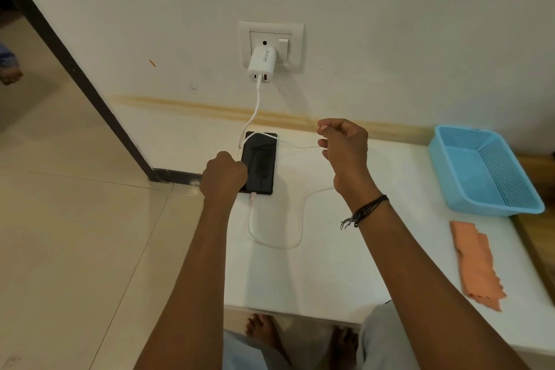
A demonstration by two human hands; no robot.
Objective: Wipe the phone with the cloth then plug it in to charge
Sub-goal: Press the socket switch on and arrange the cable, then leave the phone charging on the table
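The head view looks down on a white table (330,273) set against a wall. The left hand (223,176) is curled into a fist, resting against the left edge of the phone (262,168); whether it actually pinches the phone or only steadies it cannot be told. The phone lies flat and dark-screened just beyond and to the right of that hand. The right hand (345,149) hovers raised, further right, its fingers loosely curled around a slack stretch of the white cable (256,105).

That cable runs from the charger (262,64), plugged into the wall socket (271,45) above and between the hands, crosses the phone's far end, reaches the right hand, then loops on the table to a connector at the phone's near end, which appears seated.

The orange cloth (476,267) lies set aside, well apart to the right of the right forearm, near the blue basket (483,171). Wiping looks finished and plugging in seems essentially done; only tidying the cable remains.
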